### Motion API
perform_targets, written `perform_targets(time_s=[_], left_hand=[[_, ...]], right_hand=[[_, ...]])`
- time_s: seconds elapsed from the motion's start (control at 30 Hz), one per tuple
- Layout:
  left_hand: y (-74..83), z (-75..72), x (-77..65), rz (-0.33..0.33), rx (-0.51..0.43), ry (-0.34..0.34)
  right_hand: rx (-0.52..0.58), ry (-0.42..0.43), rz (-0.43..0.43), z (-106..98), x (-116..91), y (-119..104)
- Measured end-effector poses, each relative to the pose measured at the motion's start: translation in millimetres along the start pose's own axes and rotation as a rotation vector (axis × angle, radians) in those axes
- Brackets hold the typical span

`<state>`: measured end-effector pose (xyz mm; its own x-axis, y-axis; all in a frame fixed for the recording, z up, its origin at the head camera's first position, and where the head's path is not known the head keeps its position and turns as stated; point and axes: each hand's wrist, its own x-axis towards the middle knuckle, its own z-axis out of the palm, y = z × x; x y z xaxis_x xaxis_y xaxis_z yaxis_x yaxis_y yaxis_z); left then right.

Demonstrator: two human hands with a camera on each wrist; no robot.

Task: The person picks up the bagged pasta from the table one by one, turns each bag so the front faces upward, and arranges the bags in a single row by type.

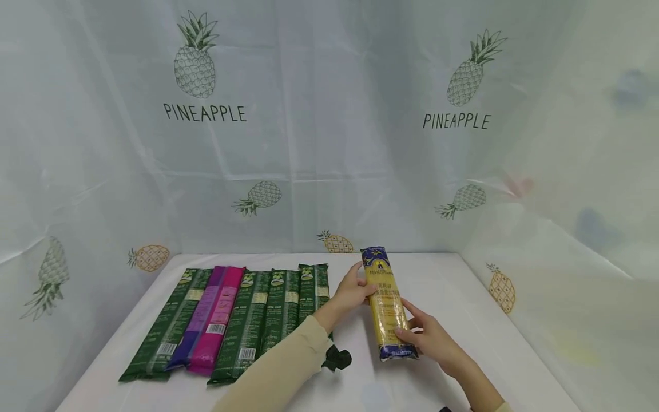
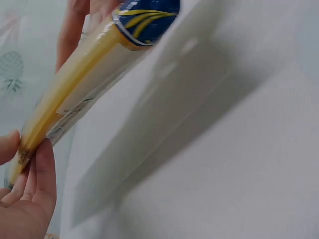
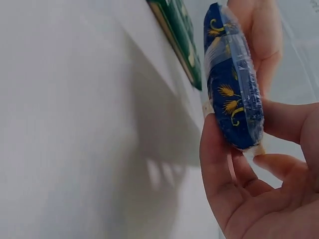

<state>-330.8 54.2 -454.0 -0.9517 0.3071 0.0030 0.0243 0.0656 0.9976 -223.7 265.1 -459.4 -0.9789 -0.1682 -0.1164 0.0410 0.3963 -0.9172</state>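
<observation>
Both hands hold a yellow-and-blue pasta packet (image 1: 387, 303) above the white table, and its shadow falls apart from it in the wrist views. My left hand (image 1: 354, 290) grips its left edge near the upper end, thumb and fingers on opposite faces in the left wrist view. On the right edge, near the lower end, my right hand (image 1: 431, 339) pinches it between thumb and fingers. The blue end (image 3: 232, 99) with wheat prints faces the right wrist camera. The packet's printed front is turned up in the head view.
Several dark green spaghetti packets (image 1: 242, 326) lie side by side on the table's (image 1: 422, 269) left half, with a pink-and-purple packet (image 1: 218, 320) among them. My left sleeve (image 1: 280, 366) passes over some. A pineapple-printed curtain (image 1: 329, 143) encloses the back and sides.
</observation>
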Motion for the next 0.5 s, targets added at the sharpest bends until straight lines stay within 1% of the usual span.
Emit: perform_targets(time_s=[0.13, 0.23, 0.37, 0.5], left_hand=[[-2.5, 24.7, 6.3, -0.002, 0.028, -0.026], [-7.1, 39.3, 10.7, -0.010, 0.064, -0.028], [-17.1, 53.3, 17.9, -0.030, 0.102, -0.019], [-26.4, 63.6, 26.4, -0.049, 0.122, -0.023]], right_hand=[[-0.013, 0.020, 0.023, -22, -5, 8], [-0.043, 0.043, 0.030, -33, -7, 14], [-0.073, 0.073, 0.054, -40, -7, 21], [-0.110, 0.106, 0.073, -43, -5, 28]])
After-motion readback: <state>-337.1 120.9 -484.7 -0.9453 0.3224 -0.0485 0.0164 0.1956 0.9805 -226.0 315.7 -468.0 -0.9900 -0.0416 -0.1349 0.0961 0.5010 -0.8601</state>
